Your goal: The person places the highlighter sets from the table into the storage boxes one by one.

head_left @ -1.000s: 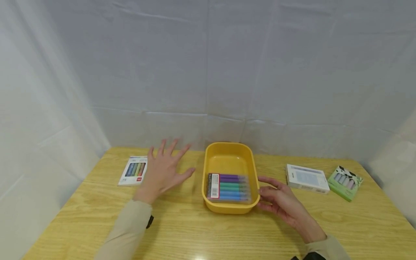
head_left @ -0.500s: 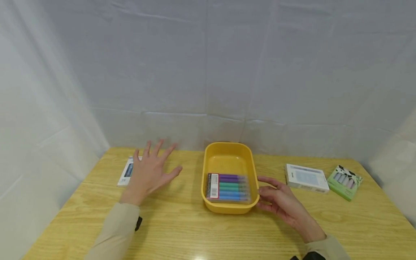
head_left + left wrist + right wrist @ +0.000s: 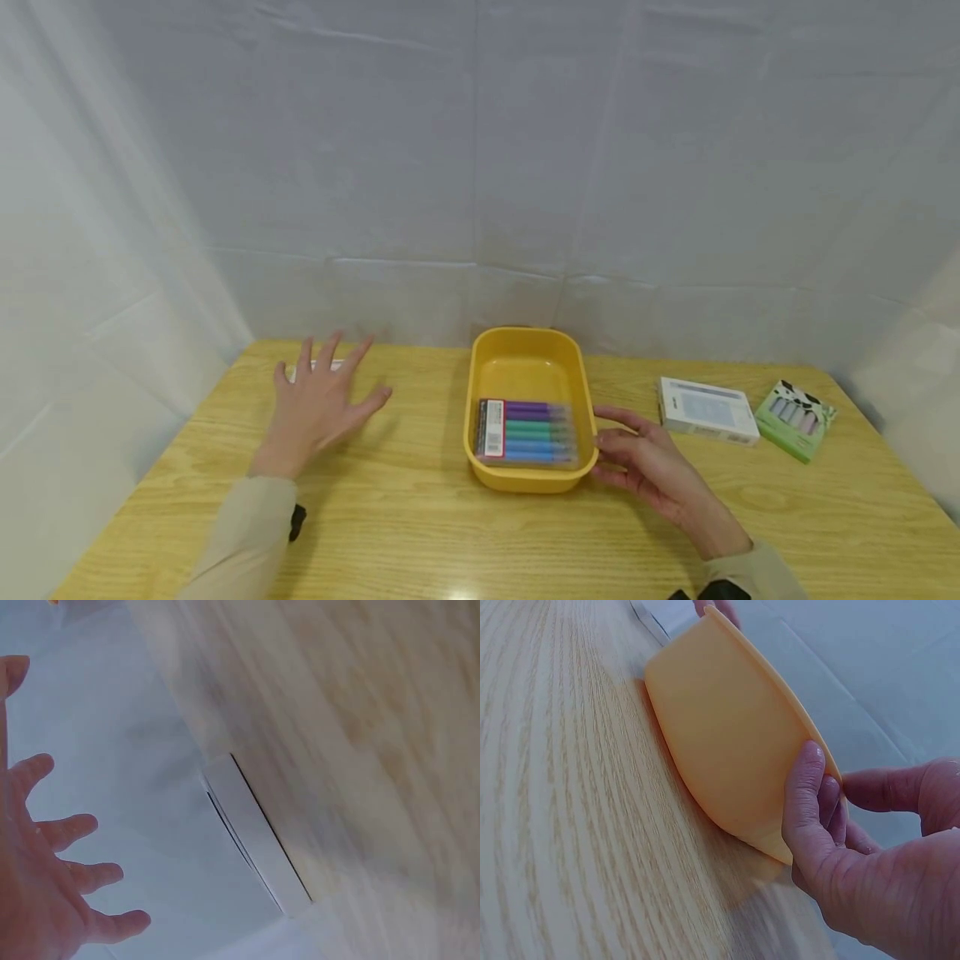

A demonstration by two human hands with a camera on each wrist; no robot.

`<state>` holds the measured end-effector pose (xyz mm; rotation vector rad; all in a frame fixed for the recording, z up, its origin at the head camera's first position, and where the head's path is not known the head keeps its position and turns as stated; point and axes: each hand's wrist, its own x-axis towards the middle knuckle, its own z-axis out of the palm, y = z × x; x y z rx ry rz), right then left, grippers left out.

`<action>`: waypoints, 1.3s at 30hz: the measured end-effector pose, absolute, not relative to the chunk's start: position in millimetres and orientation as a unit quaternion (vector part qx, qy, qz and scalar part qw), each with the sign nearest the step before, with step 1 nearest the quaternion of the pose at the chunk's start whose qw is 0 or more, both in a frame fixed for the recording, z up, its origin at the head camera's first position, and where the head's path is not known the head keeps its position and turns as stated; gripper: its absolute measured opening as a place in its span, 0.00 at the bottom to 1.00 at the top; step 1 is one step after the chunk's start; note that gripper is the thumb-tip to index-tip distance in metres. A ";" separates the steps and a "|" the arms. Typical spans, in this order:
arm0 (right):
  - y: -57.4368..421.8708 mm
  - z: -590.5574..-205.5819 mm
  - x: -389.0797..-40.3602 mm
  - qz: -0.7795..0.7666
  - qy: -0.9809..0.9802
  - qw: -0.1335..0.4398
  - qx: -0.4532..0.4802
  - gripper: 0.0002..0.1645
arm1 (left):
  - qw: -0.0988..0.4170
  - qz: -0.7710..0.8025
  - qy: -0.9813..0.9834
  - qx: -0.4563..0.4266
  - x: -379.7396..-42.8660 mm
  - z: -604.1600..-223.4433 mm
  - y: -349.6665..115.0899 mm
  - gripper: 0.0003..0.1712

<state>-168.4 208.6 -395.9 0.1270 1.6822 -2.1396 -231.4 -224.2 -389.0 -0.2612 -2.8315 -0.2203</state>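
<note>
A yellow plastic bin [image 3: 528,371] stands on the wooden table, holding a clear pack of purple, green and blue pens [image 3: 534,435]. My right hand [image 3: 652,467] pinches the bin's right rim; in the right wrist view its fingers [image 3: 804,784] lie against the outer wall. On the left, my left hand [image 3: 315,408] hovers with fingers spread above a flat white box [image 3: 259,836]. From the head view the hand covers most of that box, leaving part of its far edge visible. The left wrist view shows the palm apart from the box.
Right of the bin lies a white box with a pale blue panel [image 3: 708,410]. Beside it is a green box with a cow-patterned top and pastel sticks [image 3: 795,421]. A pale sheet [image 3: 480,208] hangs behind the wooden table [image 3: 450,542].
My left hand has moved left, from beside the flat white box with coloured sticks to over it, still spread. The right hand and the bin have stayed put.
</note>
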 end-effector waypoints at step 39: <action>208.6 -398.1 -169.5 -0.767 0.607 0.204 0.048 0.38 | -0.055 -0.101 -0.993 -0.010 -243.3 -395.4 -261.9 0.51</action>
